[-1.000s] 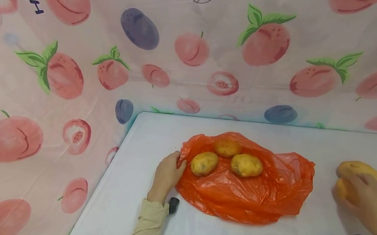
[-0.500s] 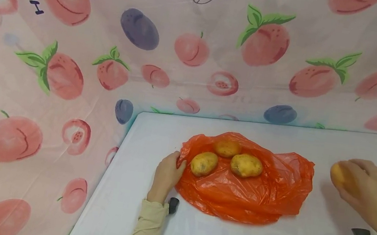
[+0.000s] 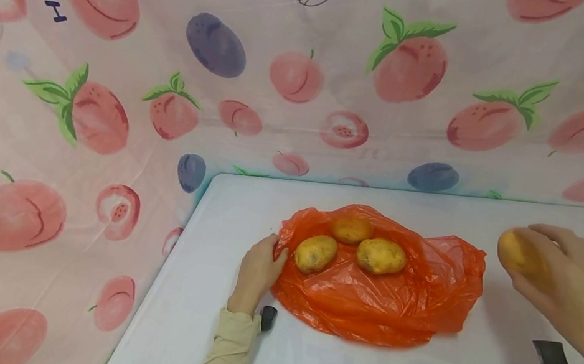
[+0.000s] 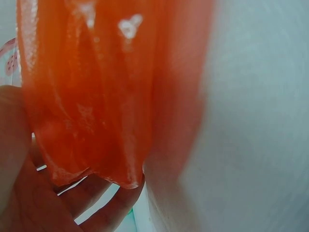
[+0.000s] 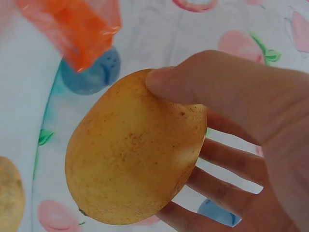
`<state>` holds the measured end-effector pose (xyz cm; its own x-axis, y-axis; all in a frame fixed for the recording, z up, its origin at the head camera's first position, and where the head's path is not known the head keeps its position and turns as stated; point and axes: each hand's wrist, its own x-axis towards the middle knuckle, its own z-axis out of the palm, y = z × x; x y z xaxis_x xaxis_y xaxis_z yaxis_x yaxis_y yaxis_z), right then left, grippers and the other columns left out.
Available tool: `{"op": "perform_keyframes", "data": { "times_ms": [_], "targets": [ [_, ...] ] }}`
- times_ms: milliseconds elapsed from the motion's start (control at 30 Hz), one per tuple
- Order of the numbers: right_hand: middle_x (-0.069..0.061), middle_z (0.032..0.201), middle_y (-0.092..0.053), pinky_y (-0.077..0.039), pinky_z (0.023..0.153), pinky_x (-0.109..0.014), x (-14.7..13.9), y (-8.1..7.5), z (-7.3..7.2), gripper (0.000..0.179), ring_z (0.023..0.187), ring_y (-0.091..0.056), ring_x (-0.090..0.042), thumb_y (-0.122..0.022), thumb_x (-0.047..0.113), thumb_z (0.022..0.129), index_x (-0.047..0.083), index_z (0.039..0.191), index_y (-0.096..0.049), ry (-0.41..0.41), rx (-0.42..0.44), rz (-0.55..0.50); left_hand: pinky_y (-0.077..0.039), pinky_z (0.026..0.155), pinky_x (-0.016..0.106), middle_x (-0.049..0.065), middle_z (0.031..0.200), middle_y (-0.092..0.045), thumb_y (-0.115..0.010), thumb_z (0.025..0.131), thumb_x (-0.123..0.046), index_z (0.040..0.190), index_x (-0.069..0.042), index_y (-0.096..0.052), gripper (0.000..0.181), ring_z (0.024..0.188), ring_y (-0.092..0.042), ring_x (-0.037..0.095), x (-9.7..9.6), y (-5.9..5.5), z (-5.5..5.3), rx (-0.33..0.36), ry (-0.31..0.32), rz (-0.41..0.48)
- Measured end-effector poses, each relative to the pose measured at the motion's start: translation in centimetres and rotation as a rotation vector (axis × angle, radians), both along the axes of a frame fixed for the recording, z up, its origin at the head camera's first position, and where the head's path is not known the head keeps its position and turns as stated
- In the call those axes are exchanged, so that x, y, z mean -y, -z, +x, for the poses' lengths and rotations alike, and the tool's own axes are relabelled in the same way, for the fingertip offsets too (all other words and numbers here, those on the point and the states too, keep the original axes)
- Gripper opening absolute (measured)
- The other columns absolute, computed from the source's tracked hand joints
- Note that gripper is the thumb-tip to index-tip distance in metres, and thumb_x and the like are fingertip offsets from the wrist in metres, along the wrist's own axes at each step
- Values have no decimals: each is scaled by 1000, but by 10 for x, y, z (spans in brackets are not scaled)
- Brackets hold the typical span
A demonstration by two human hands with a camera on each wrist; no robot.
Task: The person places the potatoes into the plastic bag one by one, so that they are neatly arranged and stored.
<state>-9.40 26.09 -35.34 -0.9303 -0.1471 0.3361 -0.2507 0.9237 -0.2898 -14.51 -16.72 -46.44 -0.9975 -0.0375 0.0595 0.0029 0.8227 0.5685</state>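
Observation:
My right hand [image 3: 566,279] grips a yellow potato [image 5: 130,150] above the white table, right of the bag. In the right wrist view the thumb lies across its top and the fingers wrap behind it. My left hand [image 3: 259,268] holds the left edge of a thin orange plastic bag [image 3: 364,306], which is spread flat and crumpled. The left wrist view has the bag's edge [image 4: 96,121] between thumb and fingers. Three potatoes lie on the bag's upper left part: a left one [image 3: 316,254], a back one [image 3: 352,229] and a right one [image 3: 381,256].
Another potato [image 5: 9,193] shows at the left edge of the right wrist view; in the head view my right hand hides it. The white table [image 3: 196,293] meets a fruit-patterned cloth [image 3: 306,83] at its back and left sides. Each wrist carries a black mount.
My right hand has lifted its potato off the table, away from another potato there, and moved slightly left and toward the back. The left hand and the bag have stayed in place.

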Motion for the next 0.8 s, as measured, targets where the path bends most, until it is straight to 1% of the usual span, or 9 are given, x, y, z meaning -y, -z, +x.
{"op": "perform_keyframes", "data": {
  "times_ms": [67, 167, 233, 333, 433, 500, 633, 733, 800],
  "targets": [
    [-32, 126, -45, -43, 83, -71, 4, -4, 0, 67, 107, -40, -51, -88, 0, 65, -7, 123, -55, 3, 10, -4, -49, 69, 31, 2, 80, -58, -63, 97, -25, 103, -9, -62, 17, 73, -53, 19, 0, 0, 0, 0, -1, 1],
    [-31, 126, -47, -42, 84, -70, 10, -10, 2, 67, 108, -41, -50, -88, -1, 65, -5, 123, -56, -9, -15, -19, -49, 69, 31, 2, 80, -58, -63, 97, -24, 103, -9, -63, 17, 73, -53, 19, 0, 1, 0, -3, 2, -3],
    [-30, 128, -46, -42, 84, -71, 15, -14, 3, 67, 110, -40, -50, -88, -1, 65, -4, 124, -55, -8, -9, -24, -49, 69, 31, 1, 80, -58, -63, 97, -25, 104, -9, -63, 17, 73, -53, 19, 0, 1, 0, -6, 4, -7],
    [-29, 128, -47, -42, 85, -70, 22, -18, 3, 68, 112, -42, -49, -88, -2, 64, -3, 125, -56, -30, -26, -41, -49, 69, 31, 2, 80, -58, -63, 97, -24, 104, -8, -63, 17, 73, -53, 19, 0, 0, 1, -8, 5, -2],
    [-28, 130, -47, -43, 86, -70, 29, -21, 2, 69, 114, -42, -48, -88, -1, 65, -1, 127, -56, -46, -22, -35, -50, 69, 31, 2, 81, -59, -63, 97, -24, 105, -8, -63, 18, 73, -54, 19, -1, -1, 1, -2, 2, 6],
    [-26, 130, -48, -44, 85, -69, 33, -22, 1, 69, 115, -43, -46, -88, 1, 65, 0, 127, -57, -58, -35, -28, -50, 70, 31, 2, 82, -59, -63, 97, -25, 106, -9, -63, 18, 74, -54, 19, -1, -2, 1, 4, 0, 7],
    [-22, 126, -52, -47, 82, -66, 39, -20, -2, 68, 113, -47, -43, -88, 3, 63, 1, 125, -59, -128, -118, -34, -51, 71, 30, 1, 83, -60, -63, 97, -26, 107, -9, -63, 19, 74, -55, 18, 0, -2, 1, 12, -4, 7],
    [-21, 126, -52, -47, 83, -65, 43, -17, -4, 69, 115, -48, -43, -88, 3, 64, 2, 126, -58, -170, -122, -37, -51, 70, 30, 1, 82, -59, -63, 97, -25, 105, -9, -63, 18, 74, -54, 18, 0, -2, 1, 7, -6, 9],
    [-21, 127, -52, -47, 85, -65, 47, -16, -5, 70, 117, -47, -42, -88, 5, 66, 2, 128, -57, -181, -96, -35, -50, 69, 30, 1, 81, -59, -63, 97, -25, 105, -10, -63, 17, 73, -54, 18, 0, -2, 1, 6, -6, 10]
  ]
}}
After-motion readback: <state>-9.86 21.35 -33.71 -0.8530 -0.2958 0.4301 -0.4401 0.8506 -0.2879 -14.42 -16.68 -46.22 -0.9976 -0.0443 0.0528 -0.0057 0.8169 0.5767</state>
